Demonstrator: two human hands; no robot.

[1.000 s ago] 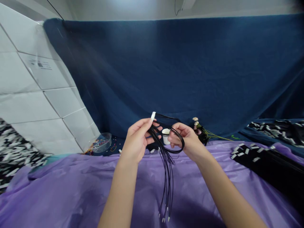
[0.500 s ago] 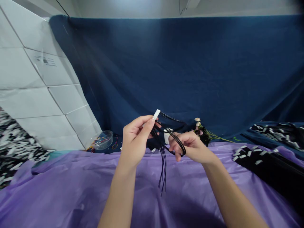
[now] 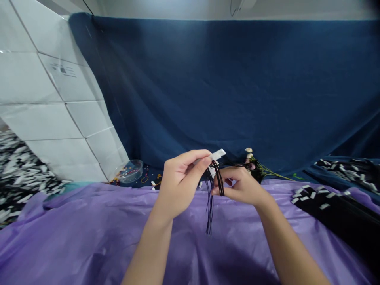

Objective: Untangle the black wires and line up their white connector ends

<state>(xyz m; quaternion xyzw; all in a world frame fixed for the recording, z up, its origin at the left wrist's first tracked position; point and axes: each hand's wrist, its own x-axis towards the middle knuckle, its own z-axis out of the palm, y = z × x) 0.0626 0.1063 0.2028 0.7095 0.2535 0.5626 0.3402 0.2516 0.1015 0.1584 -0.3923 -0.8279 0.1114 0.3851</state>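
Observation:
My left hand (image 3: 181, 184) pinches the white connector (image 3: 218, 154) at one end of a bundle of thin black wires (image 3: 210, 206). The connector sticks out to the right of my fingertips. My right hand (image 3: 242, 185) is closed around a loop of the same black wires (image 3: 220, 182), close beside the left hand. The loose wire ends hang down between my hands, just above the purple sheet (image 3: 89, 233).
A clear plastic dish (image 3: 130, 171) with small coloured bits sits at the back left. Dried flowers (image 3: 255, 166) lie behind my right hand. Piles of black wire bundles with white connectors (image 3: 332, 202) lie at right; more lie at far left (image 3: 18, 178). A blue cloth (image 3: 225, 87) hangs behind.
My hands came closer together. The wire loop has been wound tighter, so the hanging ends are shorter. The connector tipped from pointing up to pointing right.

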